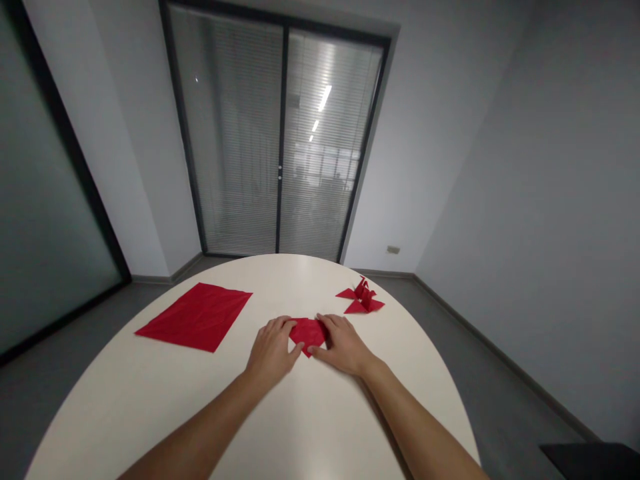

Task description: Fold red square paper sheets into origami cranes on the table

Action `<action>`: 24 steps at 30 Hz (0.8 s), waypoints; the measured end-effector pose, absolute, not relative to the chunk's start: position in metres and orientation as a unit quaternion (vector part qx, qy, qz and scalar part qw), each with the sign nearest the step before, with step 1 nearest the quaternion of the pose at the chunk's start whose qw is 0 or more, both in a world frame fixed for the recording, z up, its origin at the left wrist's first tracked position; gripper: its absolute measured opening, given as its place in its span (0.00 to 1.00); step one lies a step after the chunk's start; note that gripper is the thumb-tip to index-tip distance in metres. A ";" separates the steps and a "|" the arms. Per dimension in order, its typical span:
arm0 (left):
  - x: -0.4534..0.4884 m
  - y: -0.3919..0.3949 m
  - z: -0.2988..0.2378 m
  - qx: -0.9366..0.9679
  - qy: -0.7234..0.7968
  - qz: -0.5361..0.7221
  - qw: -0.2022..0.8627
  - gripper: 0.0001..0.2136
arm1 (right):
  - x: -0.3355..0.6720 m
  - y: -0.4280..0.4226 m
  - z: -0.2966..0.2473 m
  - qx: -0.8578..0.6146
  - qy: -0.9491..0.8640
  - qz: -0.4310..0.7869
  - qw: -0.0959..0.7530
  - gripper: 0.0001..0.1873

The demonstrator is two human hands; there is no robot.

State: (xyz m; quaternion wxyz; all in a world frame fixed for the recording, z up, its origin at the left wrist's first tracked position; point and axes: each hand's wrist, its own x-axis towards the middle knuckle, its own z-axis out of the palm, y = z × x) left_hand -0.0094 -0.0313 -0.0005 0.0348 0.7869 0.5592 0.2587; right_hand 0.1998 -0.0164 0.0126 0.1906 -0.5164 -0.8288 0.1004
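Note:
A small folded piece of red paper (307, 333) lies on the white table in front of me, with one corner pointing towards me. My left hand (273, 347) grips its left side, thumb near the lower corner and fingers along the upper left edge. From the right, my right hand (346, 344) holds the other side, its thumb on the paper near that same corner. Both hands cover the paper's side edges, so its full outline is hidden.
A large red paper sheet (196, 317) lies flat at the table's left. Folded red paper cranes (363, 297) sit near the right edge of the round white table (280, 427). A dark object (595, 460) shows at the lower right.

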 end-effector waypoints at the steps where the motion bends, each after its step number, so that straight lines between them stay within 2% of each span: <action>1: -0.009 -0.031 -0.001 0.790 0.555 0.256 0.042 0.15 | 0.200 -0.016 0.013 -0.516 -0.827 0.101 0.198 0.43; 4: -0.010 -0.027 0.000 0.812 0.528 0.241 0.063 0.11 | 0.201 -0.014 0.014 -0.524 -0.815 0.113 0.219 0.30; 6: -0.010 -0.026 0.001 0.826 0.509 0.233 0.063 0.13 | 0.203 -0.011 0.014 -0.531 -0.803 0.133 0.237 0.21; 8: -0.009 -0.026 0.001 0.835 0.499 0.228 0.051 0.15 | 0.204 -0.008 0.013 -0.534 -0.791 0.168 0.248 0.16; 11: -0.006 -0.028 0.002 0.837 0.497 0.228 0.033 0.15 | 0.205 -0.005 0.010 -0.540 -0.773 0.211 0.259 0.16; 16: -0.004 -0.030 0.004 0.836 0.500 0.226 0.035 0.12 | 0.203 -0.005 0.005 -0.556 -0.751 0.214 0.284 0.15; 24: -0.006 -0.024 -0.002 0.837 0.493 0.229 0.066 0.14 | 0.202 -0.005 0.002 -0.553 -0.740 0.234 0.302 0.15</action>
